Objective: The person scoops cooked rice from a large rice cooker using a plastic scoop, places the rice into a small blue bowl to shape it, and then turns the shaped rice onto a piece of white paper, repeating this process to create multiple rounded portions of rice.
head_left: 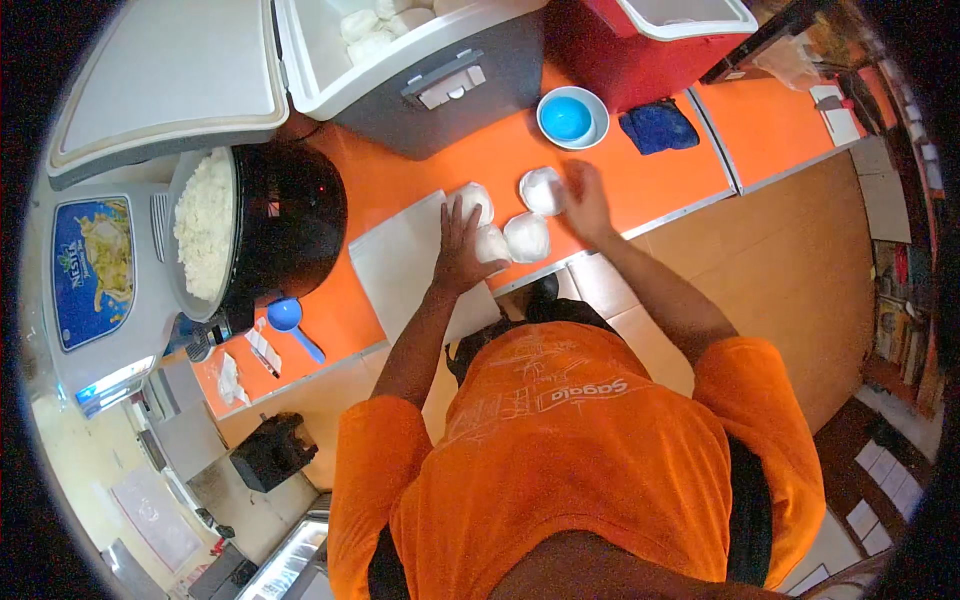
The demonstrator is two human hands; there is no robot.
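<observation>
Several white, rounded bundles that look like paper-wrapped rice sit in a cluster on the orange counter. My left hand point(461, 248) lies over the two left ones with its fingers spread, touching the upper left bundle point(475, 203) and the lower left bundle point(492, 243). Beside them sits the lower right bundle point(527, 238). My right hand point(586, 203) is at the right side of the upper right bundle point(540, 190). Its fingers are bent and slightly blurred, so their grip is unclear. Flat white paper sheets point(395, 260) lie left of the bundles, partly under my left wrist.
A black rice cooker point(300, 215) full of white rice point(205, 225) stands left, with a blue scoop point(287, 316) before it. Behind are an open grey cooler point(470, 100) holding white bundles, a red cooler point(640, 60), a bowl of blue liquid point(598, 105) and a dark blue cloth point(660, 127).
</observation>
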